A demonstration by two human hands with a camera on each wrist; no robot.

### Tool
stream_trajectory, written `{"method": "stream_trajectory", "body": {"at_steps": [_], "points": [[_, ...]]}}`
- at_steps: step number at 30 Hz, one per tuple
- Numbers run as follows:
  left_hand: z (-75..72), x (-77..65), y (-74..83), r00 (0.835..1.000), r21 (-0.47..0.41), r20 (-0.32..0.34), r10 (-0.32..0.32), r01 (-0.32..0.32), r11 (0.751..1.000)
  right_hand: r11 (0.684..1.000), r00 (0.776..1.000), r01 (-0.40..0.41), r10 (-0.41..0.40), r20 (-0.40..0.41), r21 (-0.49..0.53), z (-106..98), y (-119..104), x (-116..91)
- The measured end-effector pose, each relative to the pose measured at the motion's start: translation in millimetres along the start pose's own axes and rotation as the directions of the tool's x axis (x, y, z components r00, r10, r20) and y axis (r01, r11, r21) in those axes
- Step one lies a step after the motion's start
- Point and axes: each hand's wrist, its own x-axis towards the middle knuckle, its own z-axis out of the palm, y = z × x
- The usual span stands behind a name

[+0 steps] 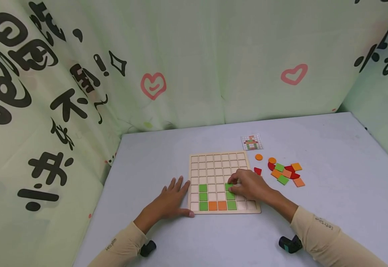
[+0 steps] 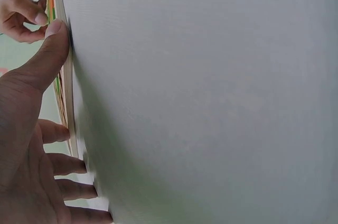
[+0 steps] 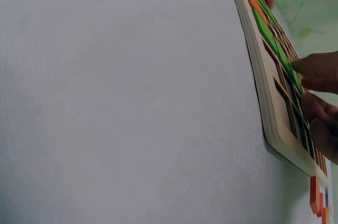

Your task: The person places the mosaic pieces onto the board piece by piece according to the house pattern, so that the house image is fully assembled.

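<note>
Of the two hands, the left hand lies with fingers spread against the left edge of the pale grid board on the bench, its thumb at the near left corner. The right hand appears to pinch the green tile at the top of the board's right green column, though the fingers partly cover it. Two orange tiles sit between the green columns in the bottom row, and a pattern card lies just beyond the board.

Pale table under gridded board, pattern card and loose coloured tiles
</note>
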Motion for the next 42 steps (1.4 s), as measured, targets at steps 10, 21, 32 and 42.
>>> {"method": "stream_trajectory", "body": {"at_steps": [10, 21, 32, 42], "points": [[2.4, 0.9, -1.8, 1.000, 0.005, 0.004, -0.006, 0.006, 1.000, 1.000, 1.000, -0.022, 0.022, 0.021, -0.001, -1, -1, -1], [1.9, -0.3, -2.0, 1.000, -0.006, 0.007, 0.001, -0.001, 1.000, 0.998, 0.998, -0.006, 0.001, 0.065, 0.064, -7, 5, -7], [1.2, -0.6, -1.6, 1.000, -0.004, 0.008, 0.005, -0.005, 1.000, 0.986, 0.998, 0.009, -0.019, 0.058, 0.167, -34, 39, -15], [-0.7, -1.0, -1.0, 1.000, -0.012, 0.011, 0.013, -0.013, 1.000, 0.994, 0.999, 0.002, 0.004, -0.052, 0.112, -67, 68, -16]]}}
